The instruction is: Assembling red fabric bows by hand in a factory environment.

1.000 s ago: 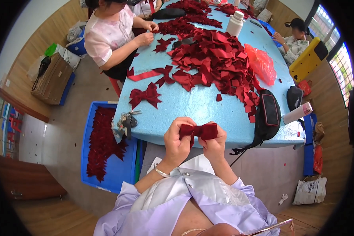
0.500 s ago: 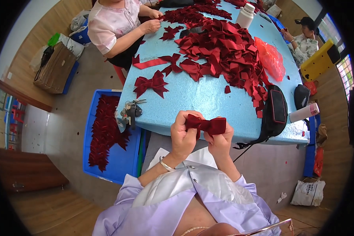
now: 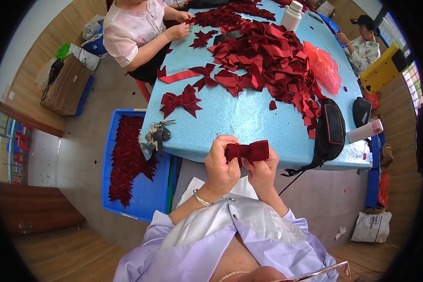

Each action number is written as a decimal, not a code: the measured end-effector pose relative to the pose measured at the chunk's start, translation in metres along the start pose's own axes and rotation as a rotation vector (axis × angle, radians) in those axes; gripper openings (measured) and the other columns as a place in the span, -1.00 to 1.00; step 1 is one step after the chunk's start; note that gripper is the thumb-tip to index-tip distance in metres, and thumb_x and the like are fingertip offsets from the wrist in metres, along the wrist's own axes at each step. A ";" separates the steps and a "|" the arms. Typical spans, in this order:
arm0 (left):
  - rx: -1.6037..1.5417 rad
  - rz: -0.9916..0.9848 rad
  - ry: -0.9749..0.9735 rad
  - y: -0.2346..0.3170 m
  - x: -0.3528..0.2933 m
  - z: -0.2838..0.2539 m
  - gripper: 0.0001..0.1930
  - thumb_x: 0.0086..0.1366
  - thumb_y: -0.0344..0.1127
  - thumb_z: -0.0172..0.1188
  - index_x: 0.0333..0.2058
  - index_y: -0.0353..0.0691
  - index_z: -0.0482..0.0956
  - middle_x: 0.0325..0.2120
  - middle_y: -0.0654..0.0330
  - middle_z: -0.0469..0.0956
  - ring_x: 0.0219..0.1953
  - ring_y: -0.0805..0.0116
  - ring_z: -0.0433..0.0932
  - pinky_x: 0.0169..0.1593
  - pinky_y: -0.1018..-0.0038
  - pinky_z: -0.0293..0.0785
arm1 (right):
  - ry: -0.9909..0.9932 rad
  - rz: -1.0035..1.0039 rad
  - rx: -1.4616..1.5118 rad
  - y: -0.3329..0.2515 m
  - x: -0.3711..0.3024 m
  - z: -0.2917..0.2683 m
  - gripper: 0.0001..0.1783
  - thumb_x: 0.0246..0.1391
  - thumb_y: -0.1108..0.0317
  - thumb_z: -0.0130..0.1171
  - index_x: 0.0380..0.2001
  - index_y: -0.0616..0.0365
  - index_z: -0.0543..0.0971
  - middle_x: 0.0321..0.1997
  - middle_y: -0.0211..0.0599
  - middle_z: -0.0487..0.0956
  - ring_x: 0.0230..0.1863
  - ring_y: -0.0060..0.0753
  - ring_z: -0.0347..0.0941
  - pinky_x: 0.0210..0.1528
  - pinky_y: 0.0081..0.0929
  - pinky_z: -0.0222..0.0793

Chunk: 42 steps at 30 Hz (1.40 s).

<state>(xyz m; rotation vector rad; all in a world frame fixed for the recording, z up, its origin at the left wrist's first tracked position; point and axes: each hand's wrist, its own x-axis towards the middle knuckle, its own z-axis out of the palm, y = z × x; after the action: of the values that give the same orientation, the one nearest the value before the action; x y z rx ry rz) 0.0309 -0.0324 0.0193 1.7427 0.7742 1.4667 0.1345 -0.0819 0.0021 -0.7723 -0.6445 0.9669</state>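
Between your two hands sits the dark red bow [image 3: 257,151]: your left hand [image 3: 222,162] pinches its left end between thumb and fingers, while your right hand [image 3: 262,167] grips it from below at the right. Your forearms angle inward toward the bow, with the table [image 3: 211,124] just beyond the grip.

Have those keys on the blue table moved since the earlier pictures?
No. Judged against the near-left corner of the table, the keys lie in the same spot; only the whole view shifted.
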 end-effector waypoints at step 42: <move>-0.771 -0.734 -0.247 -0.005 0.003 -0.009 -0.95 0.38 -0.41 0.02 -0.27 -0.23 0.35 -0.38 0.22 0.49 -0.60 0.60 0.34 -0.58 0.65 0.22 | -0.070 0.027 -0.253 -0.005 0.005 -0.021 -0.82 0.19 0.41 0.06 -0.47 0.27 0.48 -0.64 -0.48 0.39 -0.73 -0.75 0.11 -0.70 -0.69 -0.12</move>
<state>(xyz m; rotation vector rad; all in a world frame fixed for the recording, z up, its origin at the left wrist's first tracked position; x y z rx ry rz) 0.0225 -0.0260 0.0173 0.8781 0.5201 0.8430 0.1553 -0.0846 -0.0050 -0.9753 -0.8302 0.9508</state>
